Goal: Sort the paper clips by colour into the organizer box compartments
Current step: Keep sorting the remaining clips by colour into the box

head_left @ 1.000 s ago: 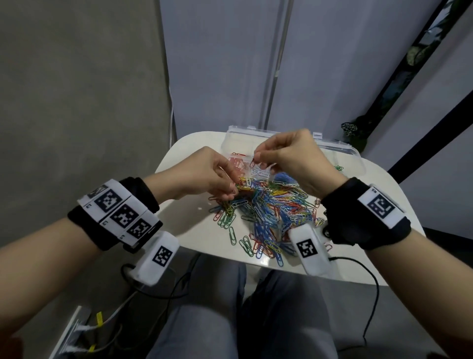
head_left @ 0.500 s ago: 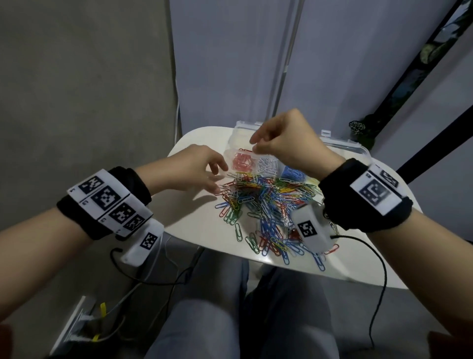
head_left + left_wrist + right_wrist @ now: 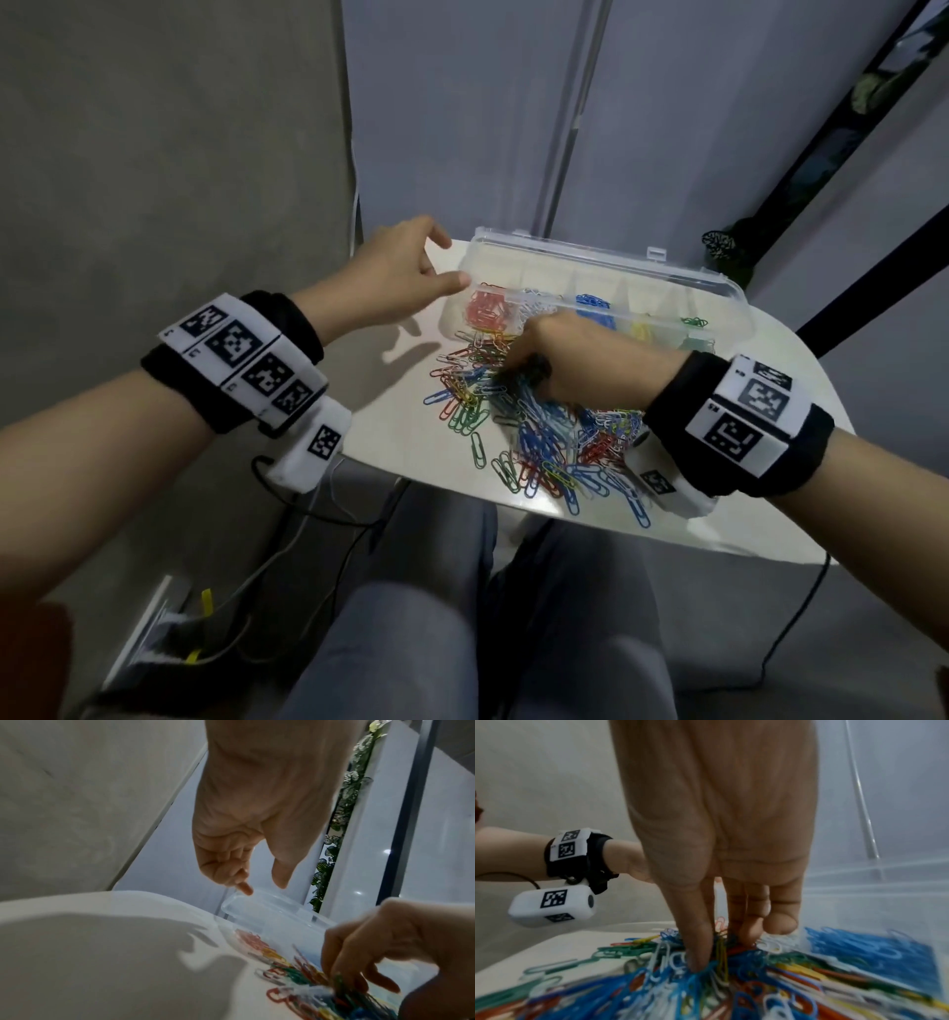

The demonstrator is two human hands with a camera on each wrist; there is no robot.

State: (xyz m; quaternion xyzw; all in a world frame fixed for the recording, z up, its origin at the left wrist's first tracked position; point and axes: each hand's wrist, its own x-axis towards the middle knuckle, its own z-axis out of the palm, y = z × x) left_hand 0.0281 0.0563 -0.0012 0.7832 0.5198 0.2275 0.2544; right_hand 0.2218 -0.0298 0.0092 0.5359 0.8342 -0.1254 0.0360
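Paper clips (image 3: 539, 431): a mixed pile of blue, green, red, yellow and white, spread on the table (image 3: 390, 437) just in front of the organizer box (image 3: 729, 298)

Right fingers: thumb and fingertips (image 3: 698, 953) point straight down into the far part of the pile, thumb on one side and the other fingers on the other, with a few clips between them; whether they have actually pinched one I cannot tell, as the wrist view is blurred there

Right hand (image 3: 580, 354): sits over the pile at the box's near wall, so it is clearly the hand nearer the clips

Left fingers: thumb (image 3: 281, 870) straight, the rest loosely curled, holding nothing, with one fingertip close to the left end of the box lid; contact cannot be told

Left hand (image 3: 390, 277): hovers at the box's 9 o'clock end, apart from the pile

Key relation: the clips lie directly under the right fingertips, and the box runs long from 9 to 3 o'clock, lying at 12 o'clock from those fingers, so a picked clip likely only needs a short carry away from the person

Pile's long axis: roughly 10 to 4 o'clock across the table, the near end reaching the table edge

Compartments: from 9 towards 3 o'clock they hold red, white, blue, yellow and green clips

Progress: judging by the size of the pile, most of the sorting is not yet done
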